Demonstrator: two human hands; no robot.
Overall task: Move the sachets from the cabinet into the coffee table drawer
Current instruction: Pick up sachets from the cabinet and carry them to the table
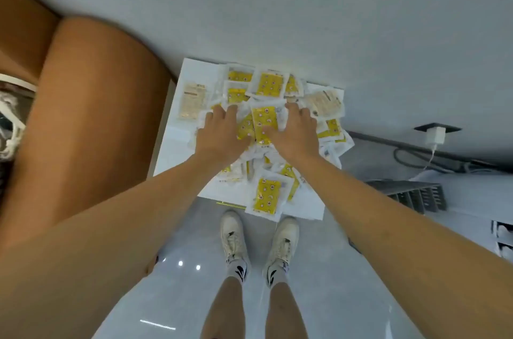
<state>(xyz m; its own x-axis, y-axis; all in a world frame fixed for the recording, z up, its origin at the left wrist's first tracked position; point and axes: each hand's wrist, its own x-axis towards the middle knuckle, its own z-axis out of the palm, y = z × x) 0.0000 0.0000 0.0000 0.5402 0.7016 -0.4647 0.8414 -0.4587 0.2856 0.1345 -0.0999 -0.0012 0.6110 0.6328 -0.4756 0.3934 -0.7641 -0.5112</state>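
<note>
Sachets (266, 83): yellow-and-white, heaped loose on white cabinet top (191, 69) against the wall. Left hand (222, 130) and right hand (294, 130) lie on the heap, fingers spread and curling round a central bunch. Step, apparently: gathering a load. Next: firm two-handed lift, then carry to drawer, not in view.

Two hands (222, 133), two shoes (234, 236), many sachets (268, 84)
</note>
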